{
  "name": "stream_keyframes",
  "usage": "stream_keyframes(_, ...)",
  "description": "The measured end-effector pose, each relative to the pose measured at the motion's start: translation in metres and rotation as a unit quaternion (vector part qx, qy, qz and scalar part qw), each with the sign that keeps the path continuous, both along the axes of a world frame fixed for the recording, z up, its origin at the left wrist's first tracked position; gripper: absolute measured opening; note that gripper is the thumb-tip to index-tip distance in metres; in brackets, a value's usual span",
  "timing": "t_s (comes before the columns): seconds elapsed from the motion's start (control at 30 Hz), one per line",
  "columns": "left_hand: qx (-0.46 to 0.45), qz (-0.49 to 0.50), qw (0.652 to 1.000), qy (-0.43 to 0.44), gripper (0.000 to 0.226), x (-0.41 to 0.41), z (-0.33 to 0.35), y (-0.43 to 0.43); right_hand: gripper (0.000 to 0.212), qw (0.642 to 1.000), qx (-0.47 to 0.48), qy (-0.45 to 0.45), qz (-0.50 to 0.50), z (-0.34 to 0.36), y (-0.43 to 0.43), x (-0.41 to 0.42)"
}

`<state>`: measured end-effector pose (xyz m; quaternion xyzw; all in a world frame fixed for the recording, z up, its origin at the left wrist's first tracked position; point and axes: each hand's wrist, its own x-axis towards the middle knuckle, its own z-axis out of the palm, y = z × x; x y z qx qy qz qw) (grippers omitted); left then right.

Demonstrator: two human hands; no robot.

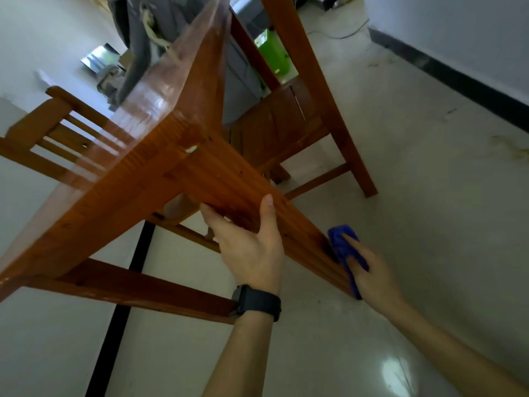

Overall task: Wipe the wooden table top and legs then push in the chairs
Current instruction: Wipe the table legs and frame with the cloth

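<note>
Head view: chair (43, 133) stands by the tabletop's (134, 138) left edge. Under the tabletop's near corner, my left hand (252, 247) wraps the table leg (217, 173) about midway, thumb on the front face, fingers round the back. Low on the same leg, near the floor, my right hand (375, 273) curls over the blue cloth (340, 239), pressing it to the wood. Risk, as I judge it: hard scrubbing skids the table on glossy tile, or the wadded cloth slips free.
</note>
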<state>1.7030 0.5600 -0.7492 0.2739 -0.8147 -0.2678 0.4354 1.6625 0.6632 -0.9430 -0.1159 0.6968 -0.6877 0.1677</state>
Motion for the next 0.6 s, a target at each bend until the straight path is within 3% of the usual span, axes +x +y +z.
stream_keyframes(0.1, -0.004, 0.01, 1.0, 0.001, 0.1, 0.0, -0.002, -0.001, 0.043, 0.987, -0.133, 0.091, -0.031, 0.069, -0.017, -0.013)
stream_keyframes(0.17, 0.002, 0.01, 1.0, 0.012, 0.1, 0.0, -0.005, -0.001, 0.043, 0.975, -0.147, 0.166, -0.027, 0.088, -0.033, -0.013)
stream_keyframes(0.23, 0.012, 0.009, 1.0, 0.026, 0.1, -0.001, -0.008, 0.0, 0.042, 0.974, -0.122, 0.189, -0.042, 0.056, -0.05, -0.004)
stream_keyframes(0.3, 0.017, 0.007, 0.999, 0.03, 0.098, -0.003, -0.013, 0.004, 0.041, 0.994, -0.038, 0.087, -0.045, -0.012, -0.047, 0.002)
stream_keyframes(0.33, 0.018, 0.01, 0.999, 0.033, 0.097, -0.005, -0.015, 0.007, 0.038, 0.999, 0.011, -0.026, -0.024, -0.04, -0.036, -0.001)
stream_keyframes(0.4, 0.021, 0.022, 0.998, 0.047, 0.096, -0.008, -0.02, 0.012, 0.031, 0.968, 0.091, -0.227, 0.048, -0.075, -0.012, -0.012)
stream_keyframes(0.43, 0.016, 0.028, 0.998, 0.057, 0.095, -0.009, -0.023, 0.014, 0.032, 0.959, 0.108, -0.257, 0.046, -0.08, -0.005, -0.021)
stream_keyframes(0.47, 0.005, 0.031, 0.997, 0.068, 0.094, -0.011, -0.027, 0.016, 0.035, 0.964, 0.102, -0.244, 0.01, -0.077, -0.005, -0.03)
stream_keyframes(0.53, -0.014, 0.04, 0.996, 0.082, 0.094, -0.016, -0.033, 0.017, 0.042, 0.982, -0.008, -0.177, -0.063, -0.046, -0.019, -0.044)
stream_keyframes(0.6, -0.022, 0.038, 0.995, 0.091, 0.092, -0.021, -0.039, 0.018, 0.04, 0.988, -0.108, -0.097, -0.054, -0.004, -0.04, -0.043)
